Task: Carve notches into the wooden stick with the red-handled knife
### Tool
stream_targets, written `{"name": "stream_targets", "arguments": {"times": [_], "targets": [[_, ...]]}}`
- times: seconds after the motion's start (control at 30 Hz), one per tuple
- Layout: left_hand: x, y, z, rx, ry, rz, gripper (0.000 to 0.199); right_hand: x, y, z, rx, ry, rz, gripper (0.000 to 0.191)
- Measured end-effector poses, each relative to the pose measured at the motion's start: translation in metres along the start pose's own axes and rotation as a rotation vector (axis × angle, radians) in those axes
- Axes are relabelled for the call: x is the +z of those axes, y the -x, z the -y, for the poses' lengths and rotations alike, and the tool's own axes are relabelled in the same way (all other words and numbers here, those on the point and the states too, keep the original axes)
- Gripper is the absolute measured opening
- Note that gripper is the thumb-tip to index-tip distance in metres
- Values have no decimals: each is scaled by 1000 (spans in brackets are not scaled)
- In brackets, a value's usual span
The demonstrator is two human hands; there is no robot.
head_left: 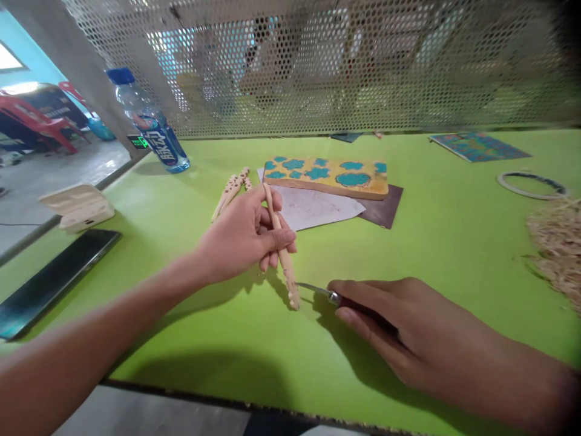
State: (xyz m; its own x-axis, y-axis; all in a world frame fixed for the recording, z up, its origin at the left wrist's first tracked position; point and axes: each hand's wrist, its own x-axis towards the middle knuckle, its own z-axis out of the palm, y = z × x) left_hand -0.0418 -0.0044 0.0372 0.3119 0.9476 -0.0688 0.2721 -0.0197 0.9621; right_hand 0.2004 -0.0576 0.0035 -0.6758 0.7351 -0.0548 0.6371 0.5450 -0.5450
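Above the green table point(200, 339), my left hand point(245, 236) holds a slim, pale wooden stick point(287, 266) between thumb and fingers. The stick slants down toward me, and its lower end has a scalloped edge with small notches. My right hand point(408, 327) is closed round the dark handle of a carving knife point(320, 290). The thin metal blade points left, its tip at or very near the stick's notched end. Several carved pale wooden pieces point(231, 191) lie just behind my left hand.
Behind the hands, a yellow block with teal patches point(327, 175) rests on white paper point(313, 209) and a brown sheet point(384, 209). A bottle point(157, 133), open case point(82, 209) and phone point(57, 284) stand left. Right are a tape ring point(529, 192), wood shavings point(556, 242) and a patterned card point(481, 147).
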Motion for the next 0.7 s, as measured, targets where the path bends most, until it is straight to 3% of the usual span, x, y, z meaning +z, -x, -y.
{"name": "stream_targets", "arguments": {"times": [0.27, 0.47, 0.7], "targets": [[0, 1, 2, 30, -3, 101, 40, 0, 3, 6, 72, -174, -18, 26], [0, 3, -3, 118, -44, 53, 36, -9, -7, -9, 283, -806, 283, 35], [-4, -4, 3, 163, 15, 114, 37, -16, -5, -11, 249, -931, 287, 37]]}}
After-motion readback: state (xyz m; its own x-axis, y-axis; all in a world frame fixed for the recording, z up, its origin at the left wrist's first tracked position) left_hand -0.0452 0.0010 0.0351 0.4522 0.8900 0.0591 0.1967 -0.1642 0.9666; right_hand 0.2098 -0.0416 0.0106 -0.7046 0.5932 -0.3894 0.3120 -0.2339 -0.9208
